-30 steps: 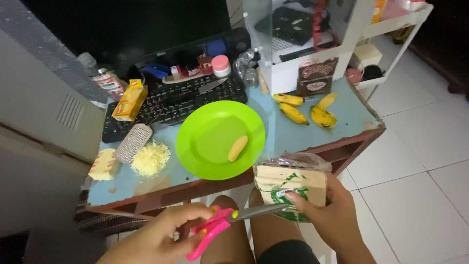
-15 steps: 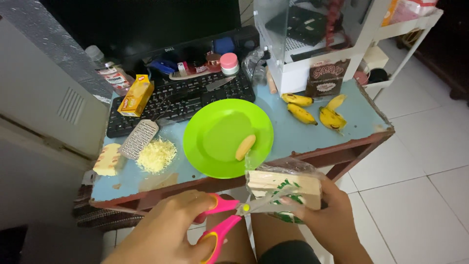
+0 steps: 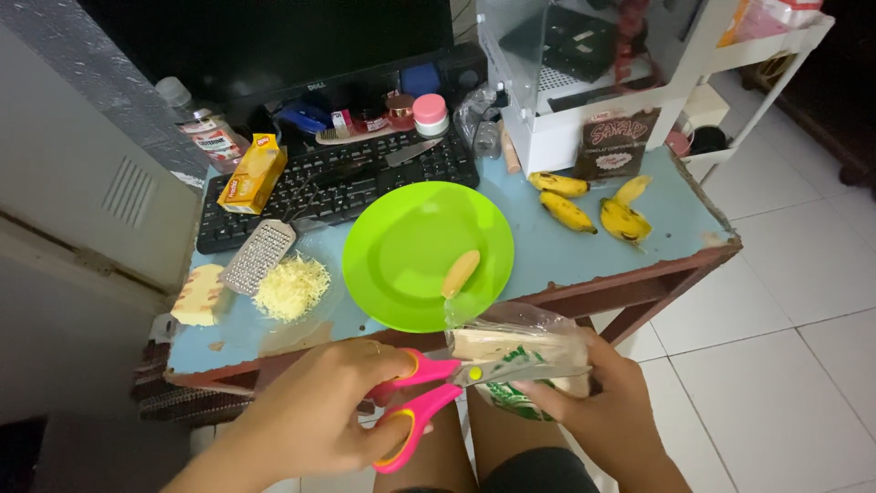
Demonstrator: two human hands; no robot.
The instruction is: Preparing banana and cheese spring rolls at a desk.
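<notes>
A: Item one, the thing in hand?
B: A clear plastic bag of sliced bread (image 3: 525,351) is being held just below the near edge of the table (image 3: 675,224), over the person's lap. It is being clasped from the right side by the right hand (image 3: 602,402), whose fingers are being kept closed around the bag's lower end.

A: Item two?
B: Pink-handled scissors (image 3: 429,388) are being gripped by the left hand (image 3: 319,411), fingers being kept through the loops. The blades are being laid against the bag's top edge, nearly together; whether the plastic is being cut cannot be told.

A: Table, nearest first?
B: A bright green plate (image 3: 401,265) is being occupied by one peeled banana piece (image 3: 459,273). Left of it, a heap of grated cheese (image 3: 290,288) is being flanked by a metal grater (image 3: 258,256) and a cheese block (image 3: 198,295).

A: Farther back?
B: A black keyboard (image 3: 347,187) is being used as a rest for a yellow carton (image 3: 253,173) and a knife (image 3: 412,152). Small bananas (image 3: 593,205) are being kept to the right, near a brown packet (image 3: 616,144).
</notes>
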